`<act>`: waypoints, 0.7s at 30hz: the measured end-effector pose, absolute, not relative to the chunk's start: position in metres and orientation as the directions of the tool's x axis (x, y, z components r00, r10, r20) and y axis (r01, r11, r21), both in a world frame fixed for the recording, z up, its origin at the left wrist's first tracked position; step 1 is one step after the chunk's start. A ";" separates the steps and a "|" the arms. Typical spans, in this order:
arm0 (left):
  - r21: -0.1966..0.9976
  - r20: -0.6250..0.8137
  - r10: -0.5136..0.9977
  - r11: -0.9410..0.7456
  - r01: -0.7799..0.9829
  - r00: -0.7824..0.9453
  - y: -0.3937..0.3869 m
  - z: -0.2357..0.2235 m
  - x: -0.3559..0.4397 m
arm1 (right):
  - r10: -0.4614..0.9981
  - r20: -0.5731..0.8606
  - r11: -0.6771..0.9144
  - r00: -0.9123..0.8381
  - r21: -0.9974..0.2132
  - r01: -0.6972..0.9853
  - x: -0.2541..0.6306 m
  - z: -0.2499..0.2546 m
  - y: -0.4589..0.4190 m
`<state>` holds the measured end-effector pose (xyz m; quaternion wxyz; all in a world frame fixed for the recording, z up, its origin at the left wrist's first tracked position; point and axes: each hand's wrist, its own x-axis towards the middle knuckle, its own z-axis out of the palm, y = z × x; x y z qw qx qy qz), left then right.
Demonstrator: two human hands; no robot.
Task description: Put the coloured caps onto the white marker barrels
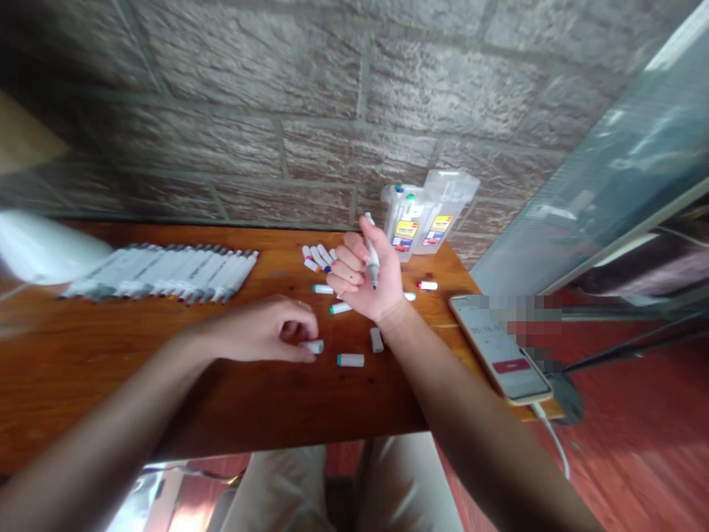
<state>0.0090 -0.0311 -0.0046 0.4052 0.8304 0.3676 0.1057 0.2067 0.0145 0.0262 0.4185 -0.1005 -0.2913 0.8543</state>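
Observation:
My right hand [368,270], palm turned up, is closed around a white marker [371,255] with its cap off and a dark tip toward my wrist. My left hand [282,329] pinches a small white marker cap [314,346] just above the wooden table. Close by lie a white cap with a green end [351,360] and another white cap [377,340]. Several more caps with green ends lie around and partly behind my right hand, among them one cap [340,308]. A red-ended cap [427,285] lies to the right.
A long row of white markers [166,273] covers the table's left part. Several caps with coloured ends [317,257] lie together at the back. Clear plastic marker cases [407,229] stand by the brick wall. A phone [501,351] with a cable lies at the right edge.

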 end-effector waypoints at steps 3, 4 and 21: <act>0.832 0.070 0.815 -0.366 0.418 0.575 -0.028 -0.004 0.011 | 0.817 0.077 -0.428 -0.572 -0.585 -0.689 0.209 0.030 0.016; 0.861 0.134 0.853 -0.352 0.367 0.505 -0.026 -0.006 0.012 | 0.841 0.070 -0.397 -0.537 -0.593 -0.700 0.209 0.031 0.018; 0.809 0.417 0.903 -0.419 0.412 0.100 -0.012 -0.028 0.015 | 0.903 0.427 0.426 0.052 -0.904 0.030 0.195 0.013 0.011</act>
